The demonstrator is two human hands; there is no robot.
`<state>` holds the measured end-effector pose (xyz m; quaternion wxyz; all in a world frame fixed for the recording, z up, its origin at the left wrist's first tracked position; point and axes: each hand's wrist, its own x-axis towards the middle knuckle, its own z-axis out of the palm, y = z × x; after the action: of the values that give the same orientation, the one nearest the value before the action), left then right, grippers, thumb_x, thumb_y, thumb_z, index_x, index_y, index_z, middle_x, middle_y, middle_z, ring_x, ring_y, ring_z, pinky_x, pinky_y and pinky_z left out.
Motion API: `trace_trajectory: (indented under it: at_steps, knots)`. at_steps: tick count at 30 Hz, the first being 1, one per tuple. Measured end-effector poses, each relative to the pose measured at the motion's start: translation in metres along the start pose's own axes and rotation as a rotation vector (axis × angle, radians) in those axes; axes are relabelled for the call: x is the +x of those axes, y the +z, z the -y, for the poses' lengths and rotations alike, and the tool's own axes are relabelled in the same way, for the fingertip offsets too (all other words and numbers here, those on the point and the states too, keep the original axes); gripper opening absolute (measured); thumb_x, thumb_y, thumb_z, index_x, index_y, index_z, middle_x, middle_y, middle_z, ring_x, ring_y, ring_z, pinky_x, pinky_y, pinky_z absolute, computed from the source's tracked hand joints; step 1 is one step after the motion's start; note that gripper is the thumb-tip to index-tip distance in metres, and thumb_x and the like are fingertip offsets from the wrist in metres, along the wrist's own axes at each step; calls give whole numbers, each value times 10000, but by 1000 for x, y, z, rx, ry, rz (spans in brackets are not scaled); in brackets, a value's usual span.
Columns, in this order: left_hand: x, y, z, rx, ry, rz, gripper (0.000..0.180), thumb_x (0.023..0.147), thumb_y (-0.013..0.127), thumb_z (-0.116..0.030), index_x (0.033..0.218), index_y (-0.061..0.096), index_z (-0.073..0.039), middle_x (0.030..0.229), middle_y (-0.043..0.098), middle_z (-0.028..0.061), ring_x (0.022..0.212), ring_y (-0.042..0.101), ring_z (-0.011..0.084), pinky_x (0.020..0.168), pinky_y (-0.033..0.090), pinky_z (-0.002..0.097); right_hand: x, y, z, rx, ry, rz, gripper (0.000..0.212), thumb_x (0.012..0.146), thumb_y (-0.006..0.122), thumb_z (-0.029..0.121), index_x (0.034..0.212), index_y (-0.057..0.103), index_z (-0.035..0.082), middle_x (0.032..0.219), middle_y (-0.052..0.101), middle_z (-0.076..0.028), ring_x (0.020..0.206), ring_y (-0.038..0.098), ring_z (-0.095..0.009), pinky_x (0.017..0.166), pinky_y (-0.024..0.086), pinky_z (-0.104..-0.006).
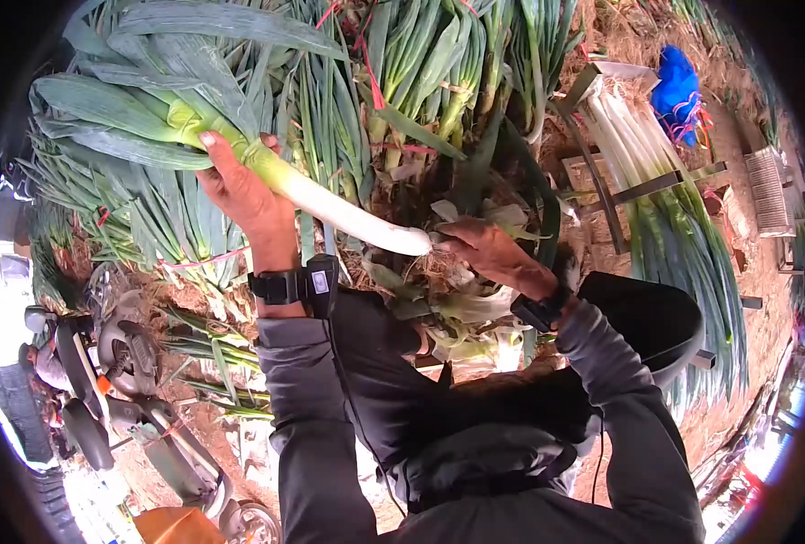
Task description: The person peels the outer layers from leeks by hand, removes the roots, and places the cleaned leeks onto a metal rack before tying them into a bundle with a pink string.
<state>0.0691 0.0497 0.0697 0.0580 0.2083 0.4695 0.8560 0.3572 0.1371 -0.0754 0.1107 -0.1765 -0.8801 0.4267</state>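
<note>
A large leek (339, 218) lies slantwise in front of me, its broad green leaves at the upper left and its white shank pointing right. My left hand (250, 198) is closed round it where the green turns pale. At the root end, my right hand (491, 254) has its fingers closed against the stringy roots (439, 261); whether a small tool is in those fingers I cannot tell. Beneath the shank lies a heap of stripped leaves and peelings (475, 313). Tied bundles of leeks (430, 63) lie just beyond my hands.
On the right, a metal frame (638, 189) holds a row of trimmed leeks (665, 231). Blue bundled string (676, 86) lies behind it, near a grey ridged block (770, 192). Motorbikes (135, 390) stand at the left. My bent knee (674, 317) is close to the frame.
</note>
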Motion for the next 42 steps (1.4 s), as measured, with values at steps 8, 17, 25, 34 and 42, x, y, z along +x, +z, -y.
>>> trace_trajectory:
  at_steps: [8, 17, 25, 34, 42]
  knots:
    - [3, -3, -5, -16, -64, -35, 513, 945, 690, -451, 1255, 510, -83, 1032, 603, 56, 681, 612, 234, 619, 518, 374, -3, 16, 18, -92, -79, -175, 227, 924, 639, 168, 1107, 619, 36, 949, 675, -178, 794, 676, -367, 658, 556, -418]
    - [1, 2, 3, -65, -61, 6, 557, 932, 688, -498, 1265, 501, -92, 1026, 625, 82, 685, 613, 235, 636, 517, 380, -40, 37, -65, 166, 431, -216, 248, 958, 625, 208, 1141, 655, 44, 955, 706, -128, 799, 701, -262, 648, 544, -383]
    - [23, -45, 8, 9, -82, -227, 657, 929, 637, -594, 1278, 463, -64, 1053, 611, 123, 824, 609, 234, 749, 535, 399, -47, 18, -34, 915, 452, -12, 857, 853, 776, 36, 1564, 297, 51, 1237, 644, -25, 844, 637, -66, 744, 549, -268]
    - [34, -68, 29, -142, -364, -173, 587, 987, 581, -530, 1216, 491, 3, 949, 619, 146, 844, 625, 242, 766, 576, 341, -18, 51, -26, 1396, 16, -52, 919, 895, 709, 548, 1541, 255, 77, 1433, 514, -145, 1153, 575, -223, 724, 576, -327]
    - [1, -37, 28, -222, -629, -77, 632, 966, 642, -489, 1244, 461, 48, 1054, 586, 136, 946, 631, 248, 922, 557, 358, 21, -27, 118, 911, 463, -54, 447, 1017, 557, 497, 1122, 638, 70, 723, 581, 34, 536, 451, -57, 505, 334, -224]
